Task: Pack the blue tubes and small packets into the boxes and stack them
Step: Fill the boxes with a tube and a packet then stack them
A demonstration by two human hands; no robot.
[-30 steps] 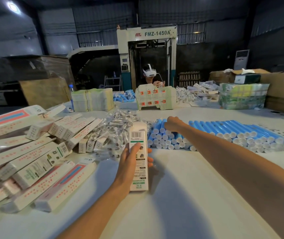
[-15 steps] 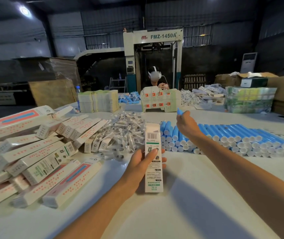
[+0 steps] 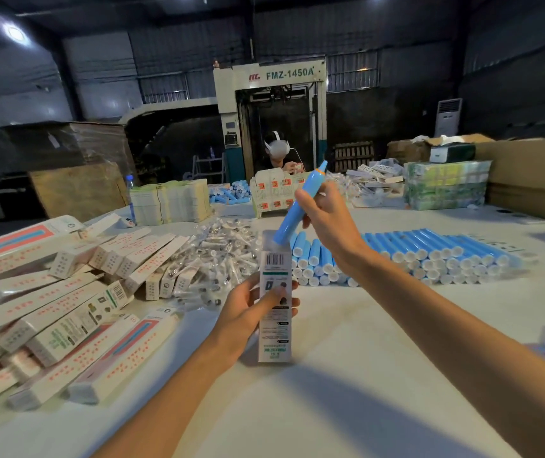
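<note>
My left hand (image 3: 252, 309) grips a narrow white box (image 3: 274, 302) that stands on end on the white table (image 3: 347, 385), its top open. My right hand (image 3: 325, 214) holds a blue tube (image 3: 299, 206) tilted above the box, with the tube's lower end at the box's open top. Behind lies a stack of blue tubes (image 3: 413, 256) on their sides. A heap of small clear packets (image 3: 211, 256) lies left of the box.
A pile of packed white boxes (image 3: 66, 302) covers the table's left side. Flat box blanks (image 3: 172, 201) stand at the back, beside another person's boxes (image 3: 274, 191). A person in a white headset works across the table. Wrapped bundles (image 3: 446, 185) and cartons sit at back right.
My right hand lifted one blue tube out of the stack and brought it left over the box. My left hand raised the box from lying to standing upright.
</note>
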